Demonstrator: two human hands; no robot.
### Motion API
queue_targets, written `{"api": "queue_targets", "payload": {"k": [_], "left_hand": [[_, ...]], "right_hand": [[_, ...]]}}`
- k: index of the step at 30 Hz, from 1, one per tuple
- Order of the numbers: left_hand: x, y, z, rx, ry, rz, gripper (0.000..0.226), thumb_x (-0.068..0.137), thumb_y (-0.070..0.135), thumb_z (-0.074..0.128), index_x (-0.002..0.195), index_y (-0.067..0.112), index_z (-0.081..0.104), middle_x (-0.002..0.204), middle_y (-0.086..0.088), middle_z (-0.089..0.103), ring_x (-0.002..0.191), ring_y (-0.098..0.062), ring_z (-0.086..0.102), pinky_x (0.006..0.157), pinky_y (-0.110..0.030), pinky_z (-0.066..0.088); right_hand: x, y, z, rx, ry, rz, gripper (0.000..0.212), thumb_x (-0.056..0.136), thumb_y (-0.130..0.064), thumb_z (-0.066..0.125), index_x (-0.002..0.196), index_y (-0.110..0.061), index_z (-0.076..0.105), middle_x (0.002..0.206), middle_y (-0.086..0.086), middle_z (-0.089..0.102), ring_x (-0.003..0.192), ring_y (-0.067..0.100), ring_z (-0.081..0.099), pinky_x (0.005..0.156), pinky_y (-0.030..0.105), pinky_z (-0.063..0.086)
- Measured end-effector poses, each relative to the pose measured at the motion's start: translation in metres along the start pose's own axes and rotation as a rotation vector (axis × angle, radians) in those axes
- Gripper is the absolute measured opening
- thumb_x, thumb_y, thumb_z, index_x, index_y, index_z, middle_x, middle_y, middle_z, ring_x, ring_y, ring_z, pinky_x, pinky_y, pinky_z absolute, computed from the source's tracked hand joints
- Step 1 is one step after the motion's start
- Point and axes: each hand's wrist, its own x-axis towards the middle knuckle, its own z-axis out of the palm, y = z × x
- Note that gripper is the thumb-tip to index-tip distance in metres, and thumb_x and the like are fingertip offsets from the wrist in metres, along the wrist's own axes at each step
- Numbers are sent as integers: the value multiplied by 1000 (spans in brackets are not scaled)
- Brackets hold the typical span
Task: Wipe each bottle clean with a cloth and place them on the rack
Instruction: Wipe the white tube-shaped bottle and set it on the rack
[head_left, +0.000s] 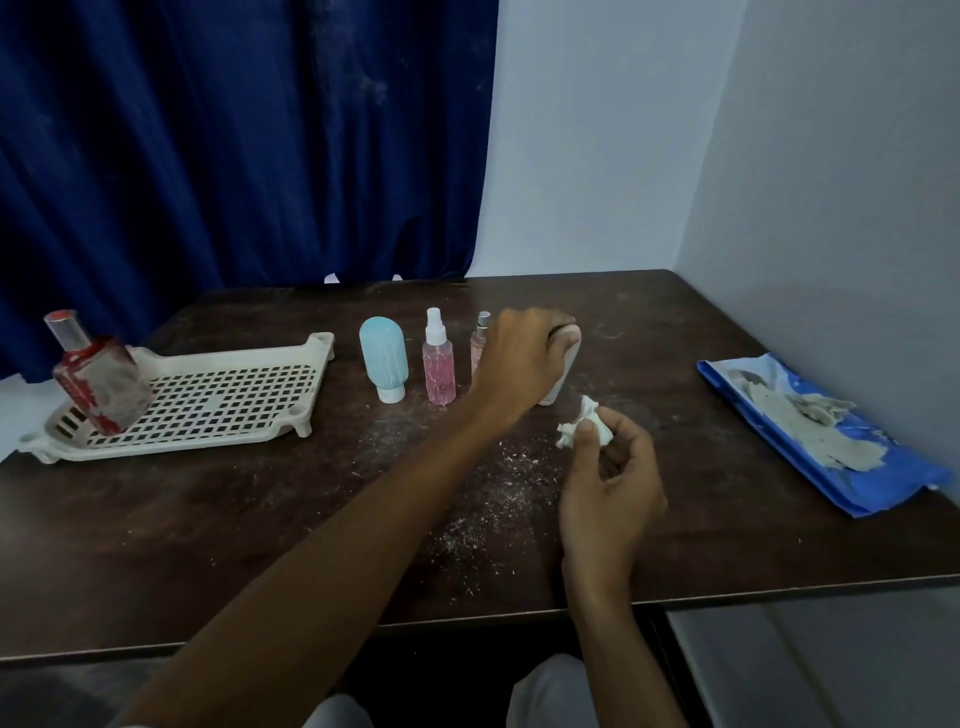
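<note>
White crumpled cloth sits pinched in my right hand, near and ready to wipe, while my left hand curls round the top of the pale upright bottle at the row's right end, well apart from the cream plastic lattice rack at the left.

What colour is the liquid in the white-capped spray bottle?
Pink; the spray bottle shows best in the head view.

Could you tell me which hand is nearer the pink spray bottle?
Left. The left hand is just right of the pink spray bottle, gripping a whitish bottle; the right hand, pinching the cloth, is farther right and nearer the person.
</note>
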Motion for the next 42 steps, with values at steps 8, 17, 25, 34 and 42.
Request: {"api": "queue_targets", "payload": {"k": [8,17,25,34,42], "left_hand": [[-1,-11,-37,-24,-219,-125,20,90,24,72,107,16,77,104,1,77,90,-7,69,91,-26,53],[-28,-53,-56,-346,-231,-384,18,85,31,77,99,20,79,95,5,78,83,-1,71,72,-22,59],[-58,-41,-19,-812,-88,-538,59,96,58,46,90,3,66,86,-15,71,82,-32,68,79,-43,55],[-55,-35,-25,-1377,-436,-745,54,105,37,28,131,0,57,103,-13,69,98,-27,66,91,-39,54],[-60,-50,-23,-1534,-405,-756,51,100,36,36,131,3,58,95,-7,65,86,-20,63,84,-38,53]], "right_hand": [[-1,-1,0,21,69,-49,11,96,-23,62,106,-22,66,102,-1,71,89,4,68,72,13,51],[-6,3,6,-216,-301,-173,4,94,-23,61,94,-26,64,92,-10,68,88,7,65,75,37,56],[-7,1,7,-259,-354,-213,4,94,-22,61,93,-24,64,92,-11,67,86,4,64,73,33,56],[-5,4,7,-277,-365,-202,4,93,-21,63,94,-25,65,92,-11,68,87,3,65,71,20,53],[-7,-1,8,-226,-322,-270,14,91,-14,69,100,-25,68,95,-13,69,86,-2,66,67,8,48]]}}
